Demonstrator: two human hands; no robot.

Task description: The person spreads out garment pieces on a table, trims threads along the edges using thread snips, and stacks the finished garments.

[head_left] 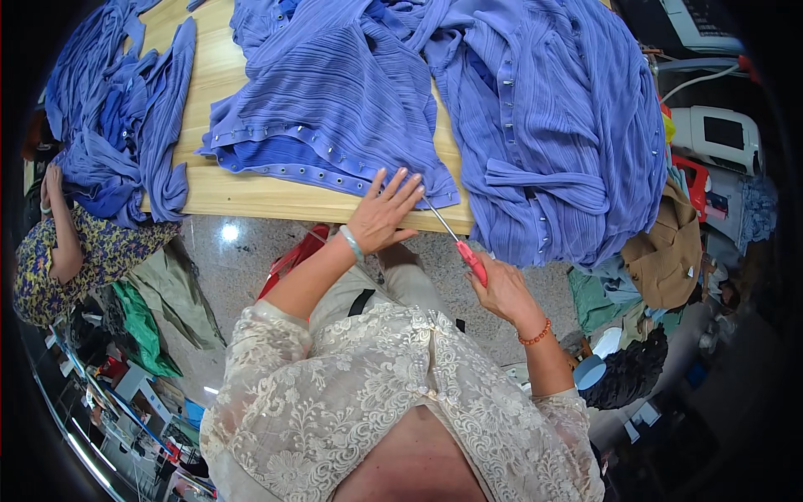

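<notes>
A blue-violet pleated garment [335,92] lies on the wooden table in front of me, its lower edge near the table's front. Metal snap-like fittings line two of its edge bands. My left hand [381,212] presses on the right part of the lower band, fingers stretched out and nothing gripped. In my closed right hand [502,289] is a red-handled tool with a thin metal shaft [472,263], like a screwdriver. Its shaft slants up and left to the band, close to my left fingertips. The exact contact of the tip is too small to tell.
More blue-violet garments are heaped on the table [226,202] at right [544,125] and left [159,109]. A person in a patterned top [79,259] is at the far left. Brown cloth [665,251] and a white machine [715,138] are at right.
</notes>
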